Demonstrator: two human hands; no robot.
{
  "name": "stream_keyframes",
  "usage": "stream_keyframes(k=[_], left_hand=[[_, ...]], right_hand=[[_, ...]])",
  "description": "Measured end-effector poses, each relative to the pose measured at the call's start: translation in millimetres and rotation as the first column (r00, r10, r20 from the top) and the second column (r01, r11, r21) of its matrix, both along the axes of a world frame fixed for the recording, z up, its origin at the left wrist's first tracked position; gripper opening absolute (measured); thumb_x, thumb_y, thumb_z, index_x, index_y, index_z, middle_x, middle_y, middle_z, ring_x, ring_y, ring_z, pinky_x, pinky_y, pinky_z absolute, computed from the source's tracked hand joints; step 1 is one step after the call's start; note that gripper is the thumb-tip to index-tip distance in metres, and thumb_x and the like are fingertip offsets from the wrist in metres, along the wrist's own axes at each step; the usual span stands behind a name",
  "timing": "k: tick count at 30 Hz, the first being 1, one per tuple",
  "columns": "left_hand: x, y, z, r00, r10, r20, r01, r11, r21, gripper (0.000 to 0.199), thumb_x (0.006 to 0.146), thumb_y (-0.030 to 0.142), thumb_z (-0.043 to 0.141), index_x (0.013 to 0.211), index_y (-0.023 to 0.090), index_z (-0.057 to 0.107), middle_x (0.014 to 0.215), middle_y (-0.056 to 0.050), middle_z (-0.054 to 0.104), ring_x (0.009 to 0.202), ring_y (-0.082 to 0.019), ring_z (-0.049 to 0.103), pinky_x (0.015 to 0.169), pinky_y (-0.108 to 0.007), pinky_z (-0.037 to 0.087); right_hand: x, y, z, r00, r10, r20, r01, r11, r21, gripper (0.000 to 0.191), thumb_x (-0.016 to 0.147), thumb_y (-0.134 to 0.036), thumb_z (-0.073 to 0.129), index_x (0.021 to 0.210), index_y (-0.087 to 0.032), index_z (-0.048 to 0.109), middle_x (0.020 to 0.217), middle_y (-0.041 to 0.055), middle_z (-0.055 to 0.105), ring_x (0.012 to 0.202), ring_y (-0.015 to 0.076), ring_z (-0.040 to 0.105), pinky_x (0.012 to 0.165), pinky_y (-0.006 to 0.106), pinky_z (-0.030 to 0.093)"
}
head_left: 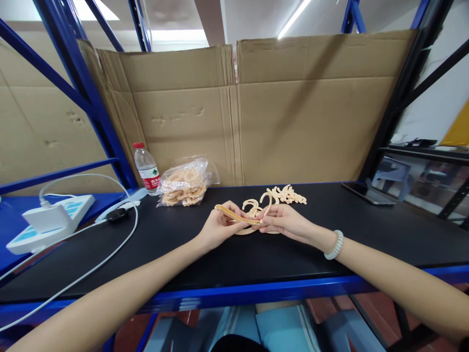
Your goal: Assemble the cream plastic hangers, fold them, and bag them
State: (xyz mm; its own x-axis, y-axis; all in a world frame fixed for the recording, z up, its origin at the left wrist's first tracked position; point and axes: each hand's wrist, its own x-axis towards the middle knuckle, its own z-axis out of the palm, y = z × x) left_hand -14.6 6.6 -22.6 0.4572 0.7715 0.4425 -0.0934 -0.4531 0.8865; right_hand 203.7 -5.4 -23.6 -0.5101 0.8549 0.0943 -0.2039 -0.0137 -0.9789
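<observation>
Between both hands is a curved beige strip (234, 215), held just above the black tabletop. My left hand (220, 226) is closed around its middle, thumb pressed against it. At the strip's right end, the fingertips of my right hand (286, 223) pinch together, partly hiding what they grip. A hook-shaped beige piece (270, 196) rises behind my right fingers; whether it is held or lies on the table I cannot tell. More curved pieces (250, 203) lie just beyond my hands, and another arc (246, 231) shows beneath them. Farther back is a heap of small beige pieces (290, 195).
A clear plastic bag of beige rings (186, 183) and a red-capped water bottle (147, 168) stand at the back left. On the left are a white power strip (51, 222) and a looping cable (120, 244). A phone (368, 192) lies at the right; cardboard (311, 112) walls the back.
</observation>
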Motion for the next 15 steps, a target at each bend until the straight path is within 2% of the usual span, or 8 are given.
stream_keyframes(k=[5,9,12,15], left_hand=[[-0.4,-2.8,0.1,0.999,-0.025,-0.023,0.025,1.0,0.009,0.027,0.073,0.024,0.075,0.078,0.015,0.05,0.086,-0.007,0.07,0.089,-0.021,0.069,0.081,-0.034,0.054],[-0.2,-5.0,2.2,0.998,-0.038,-0.043,0.04,0.997,0.065,0.03,0.073,0.025,0.075,0.07,0.016,0.046,0.088,-0.008,0.07,0.087,-0.021,0.069,0.079,-0.036,0.055],[-0.1,-5.3,3.5,0.999,-0.028,-0.045,0.032,0.995,0.093,0.032,0.073,0.025,0.075,0.068,0.017,0.044,0.087,-0.008,0.07,0.086,-0.022,0.069,0.08,-0.038,0.055],[-0.5,-5.2,4.0,0.999,-0.013,-0.032,0.016,0.996,0.091,0.03,0.073,0.025,0.074,0.069,0.017,0.045,0.089,-0.008,0.07,0.088,-0.022,0.069,0.08,-0.039,0.055]], right_hand=[[1.5,-0.3,0.5,1.0,-0.009,0.012,0.01,0.999,-0.052,0.03,0.065,-0.029,0.083,0.083,-0.012,0.065,0.09,0.0086,0.071,0.091,0.0212,0.069,0.088,0.035,0.053],[1.7,-0.1,-0.7,0.999,-0.04,0.013,0.041,0.997,-0.062,0.03,0.064,-0.028,0.084,0.081,-0.013,0.065,0.084,0.0059,0.071,0.082,0.0173,0.07,0.086,0.033,0.054],[2.2,1.8,-3.2,0.999,-0.028,-0.019,0.027,0.998,-0.058,0.029,0.064,-0.029,0.083,0.08,-0.014,0.065,0.088,0.0055,0.07,0.082,0.0161,0.069,0.087,0.034,0.053],[3.6,4.8,-5.1,0.997,-0.066,-0.044,0.065,0.997,-0.031,0.026,0.065,-0.029,0.083,0.077,-0.014,0.067,0.093,0.0051,0.068,0.087,0.0161,0.067,0.089,0.034,0.053]])
